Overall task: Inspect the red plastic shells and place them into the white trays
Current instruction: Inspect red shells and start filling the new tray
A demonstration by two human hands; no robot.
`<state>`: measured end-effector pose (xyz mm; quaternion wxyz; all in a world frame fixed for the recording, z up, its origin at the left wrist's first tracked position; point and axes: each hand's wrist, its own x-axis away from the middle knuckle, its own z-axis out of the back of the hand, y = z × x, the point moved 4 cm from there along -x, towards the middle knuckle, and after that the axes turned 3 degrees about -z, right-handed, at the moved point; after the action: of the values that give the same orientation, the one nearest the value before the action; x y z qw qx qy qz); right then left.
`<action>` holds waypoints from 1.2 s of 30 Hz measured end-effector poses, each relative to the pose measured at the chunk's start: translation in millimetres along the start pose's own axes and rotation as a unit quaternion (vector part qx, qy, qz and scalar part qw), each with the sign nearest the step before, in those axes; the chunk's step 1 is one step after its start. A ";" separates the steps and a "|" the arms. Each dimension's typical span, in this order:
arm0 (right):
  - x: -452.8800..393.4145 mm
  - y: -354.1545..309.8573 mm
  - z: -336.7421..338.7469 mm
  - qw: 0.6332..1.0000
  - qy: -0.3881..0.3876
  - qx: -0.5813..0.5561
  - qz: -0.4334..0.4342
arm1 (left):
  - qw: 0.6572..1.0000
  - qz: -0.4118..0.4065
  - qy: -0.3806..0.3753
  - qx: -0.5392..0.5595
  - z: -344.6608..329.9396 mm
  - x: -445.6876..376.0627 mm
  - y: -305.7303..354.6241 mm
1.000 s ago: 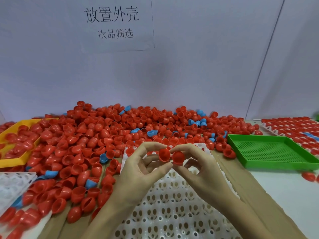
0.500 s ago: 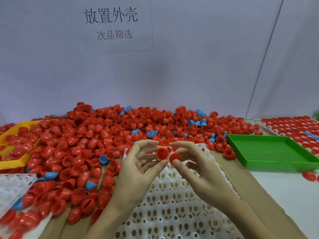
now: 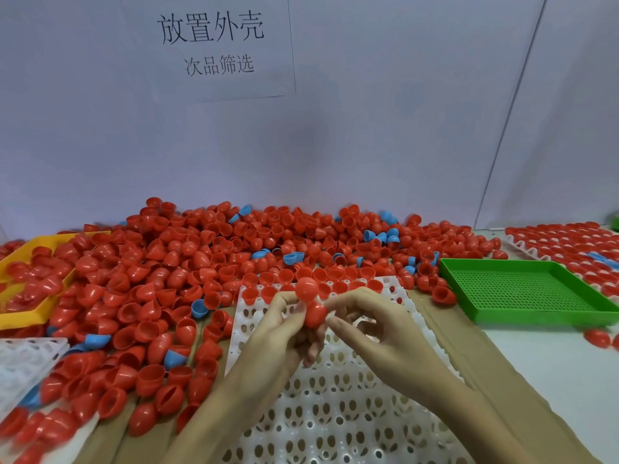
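Observation:
My left hand (image 3: pixel 278 333) and my right hand (image 3: pixel 378 333) meet over the far part of a white tray (image 3: pixel 338 416) with rows of holed pockets. Two red shells sit at the fingertips, domes toward me. My left hand pinches the upper red shell (image 3: pixel 307 288). My right hand pinches the lower red shell (image 3: pixel 315 315), which touches the left fingers too. Several red shells (image 3: pixel 249 293) fill the tray's far row. A big pile of red shells (image 3: pixel 167 279) spreads behind and to the left.
Blue shells (image 3: pixel 201 308) lie mixed into the pile. A yellow tray (image 3: pixel 20 256) with red shells sits far left, another white tray (image 3: pixel 23 360) near left. A green mesh tray (image 3: pixel 522 289) stands right, with a filled white tray (image 3: pixel 569 242) behind it. A paper sign hangs on the wall.
Both shells have been turned from open side facing me to dome facing me. They now sit one above the other, and my hands have closed in together.

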<state>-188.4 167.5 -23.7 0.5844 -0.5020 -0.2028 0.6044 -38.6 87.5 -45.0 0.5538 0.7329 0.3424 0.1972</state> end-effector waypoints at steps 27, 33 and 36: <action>-41.9 85.5 83.0 0.947 0.156 0.272 -0.067 | 0.719 -0.156 -0.078 -0.673 10.8 -2.1 -12.4; -34.2 87.6 82.0 0.946 0.131 0.291 -0.064 | 0.717 -0.163 -0.077 -0.673 12.4 -2.7 -14.6; -31.6 84.8 82.3 0.947 0.133 0.285 -0.057 | 0.722 -0.164 -0.075 -0.668 12.5 -2.7 -14.6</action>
<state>-306.4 147.0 -48.6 0.7584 -0.3779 0.0295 0.5302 -36.3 79.3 -62.4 0.9473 0.1179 0.1942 0.2257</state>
